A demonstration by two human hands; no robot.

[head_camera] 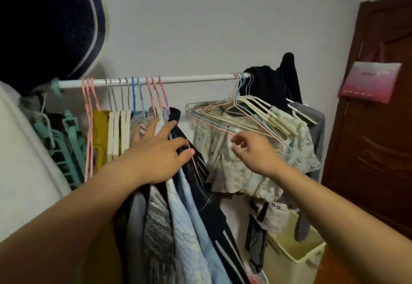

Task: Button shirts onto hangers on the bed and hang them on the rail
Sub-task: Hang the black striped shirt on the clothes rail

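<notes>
**Both hands at the clothes rail**

Nearest to where I stood, two bare forearms reached up from the bottom corners toward the rack. The left hand (159,152) lay with fingers spread and fairly straight against the bunch of hanging shirts (178,205) on the left half of the rail (189,79), its fingertips on a dark garment (200,185) at the right edge of that bunch; it pressed on the cloth rather than gripping it. The right hand (252,152) was held up just below a cluster of empty hangers (240,116), its fingers loosely curled. I could not tell whether the fingertips pinched the pink wire of the lowest hanger or only touched it.

The white rail ran level across the wall. Pink, grey and blue hooks crowded its left part, and the empty hangers hung near its right end over a pale floral garment (252,165). Between the two groups a stretch of rail was bare. A cream basket (296,250) stood low on the right, below the floral garment. A brown door (379,127) stood further right, with a pink bag (370,82) hanging on it.
</notes>
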